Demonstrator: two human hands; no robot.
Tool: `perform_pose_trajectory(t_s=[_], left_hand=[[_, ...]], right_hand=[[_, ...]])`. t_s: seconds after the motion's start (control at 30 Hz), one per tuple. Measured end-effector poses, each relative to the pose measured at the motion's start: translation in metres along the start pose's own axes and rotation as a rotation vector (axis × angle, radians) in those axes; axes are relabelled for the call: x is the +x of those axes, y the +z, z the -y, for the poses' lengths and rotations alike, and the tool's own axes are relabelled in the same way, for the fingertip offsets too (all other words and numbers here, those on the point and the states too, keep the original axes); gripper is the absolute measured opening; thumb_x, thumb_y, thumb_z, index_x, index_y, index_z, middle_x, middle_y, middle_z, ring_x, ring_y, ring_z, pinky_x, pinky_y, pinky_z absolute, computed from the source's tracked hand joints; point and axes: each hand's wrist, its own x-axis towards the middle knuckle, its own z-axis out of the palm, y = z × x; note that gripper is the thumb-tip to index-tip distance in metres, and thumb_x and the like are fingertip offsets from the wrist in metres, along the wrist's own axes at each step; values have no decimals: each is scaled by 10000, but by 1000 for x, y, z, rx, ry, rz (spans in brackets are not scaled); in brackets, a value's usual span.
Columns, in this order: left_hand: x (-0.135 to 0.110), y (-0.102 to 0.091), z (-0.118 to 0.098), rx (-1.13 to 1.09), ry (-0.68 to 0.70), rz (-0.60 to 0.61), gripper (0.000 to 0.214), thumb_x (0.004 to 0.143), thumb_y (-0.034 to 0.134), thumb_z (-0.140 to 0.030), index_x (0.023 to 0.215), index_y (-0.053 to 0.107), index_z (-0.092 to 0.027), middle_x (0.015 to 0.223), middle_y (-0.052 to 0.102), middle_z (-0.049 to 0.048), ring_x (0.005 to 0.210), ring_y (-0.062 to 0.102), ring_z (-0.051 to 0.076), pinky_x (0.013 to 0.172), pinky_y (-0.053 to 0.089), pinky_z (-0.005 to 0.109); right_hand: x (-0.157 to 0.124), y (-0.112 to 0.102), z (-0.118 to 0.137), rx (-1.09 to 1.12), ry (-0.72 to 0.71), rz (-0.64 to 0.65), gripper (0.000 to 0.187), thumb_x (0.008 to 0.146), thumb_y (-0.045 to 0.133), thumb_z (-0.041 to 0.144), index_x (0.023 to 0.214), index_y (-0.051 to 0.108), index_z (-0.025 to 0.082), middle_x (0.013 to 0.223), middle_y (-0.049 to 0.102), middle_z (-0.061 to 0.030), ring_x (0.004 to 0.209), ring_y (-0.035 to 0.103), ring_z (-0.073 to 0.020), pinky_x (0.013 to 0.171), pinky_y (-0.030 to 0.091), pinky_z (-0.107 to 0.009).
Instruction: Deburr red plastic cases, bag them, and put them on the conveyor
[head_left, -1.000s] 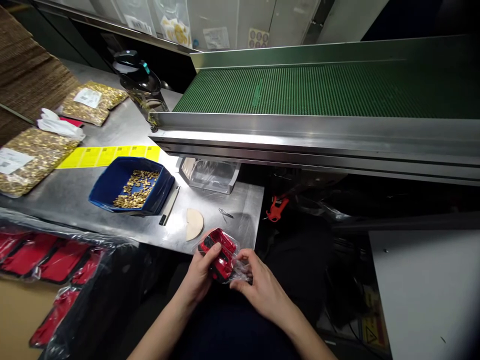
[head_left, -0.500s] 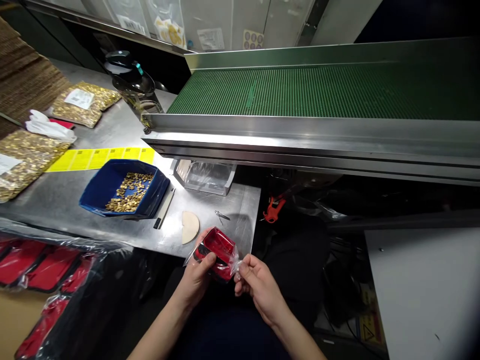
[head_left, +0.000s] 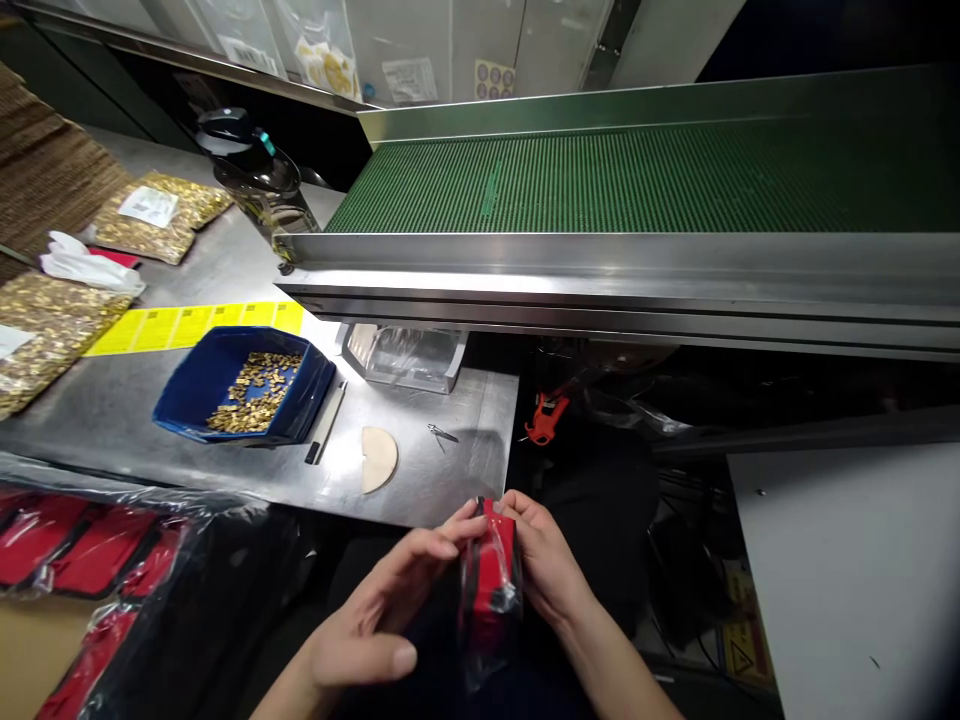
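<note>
Currently the red pouch (head_left: 496, 560) stands upright in clear wrapping, nearer the person and to the right of the blue bin (head_left: 191, 390). The right hand (head_left: 549, 560) holds it, fingers closed along its right side; the left hand (head_left: 375, 605) spreads its thumb wide, fingertips against the pouch's upper left edge. Loose gold pieces (head_left: 259, 405) lie inside the bin, mostly toward its right. To the bin's right and behind it, a grey tray (head_left: 451, 378) contains clear plastic (head_left: 405, 350). Left of the bin, a clear bag (head_left: 64, 325) is full of gold bits. On the bin's near side, a box lined with dark plastic (head_left: 225, 545) contains wrapped red items (head_left: 97, 545).
</note>
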Motion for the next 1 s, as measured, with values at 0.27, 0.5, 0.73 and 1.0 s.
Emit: perform_pose_trajectory(t_s=[0.27, 0.5, 0.73, 1.0], left_hand=[[20, 8, 43, -165, -407, -289, 428, 931, 658, -536, 1165, 758, -192, 1110, 771, 138, 1075, 718, 301, 915, 570, 358], [15, 5, 45, -472, -468, -240, 365, 895, 744, -459, 1103, 753, -160, 903, 788, 106, 761, 756, 223, 683, 601, 283], [42, -13, 26, -510, -173, -628, 412, 959, 676, -397, 1297, 632, -164, 1106, 777, 85, 833, 759, 218, 752, 638, 345], [40, -26, 21, -516, 123, -615, 473, 719, 907, -331, 1136, 697, -265, 869, 787, -41, 782, 761, 216, 739, 642, 320]], right_hand=[[-18, 3, 32, -619, -482, 175, 226, 927, 682, 344, 772, 577, 218, 725, 624, 9, 622, 560, -131, 614, 449, -267], [-36, 5, 51, -994, -624, 422, 162, 950, 601, 235, 789, 603, 218, 746, 606, 3, 683, 545, -141, 649, 410, -269], [-43, 13, 20, -784, -277, 237, 171, 920, 639, 256, 790, 536, 213, 706, 582, 39, 611, 542, -109, 597, 403, -228], [-35, 16, 1, -176, 81, 205, 399, 813, 809, 487, 959, 605, 177, 682, 657, 17, 501, 575, -89, 510, 439, -190]])
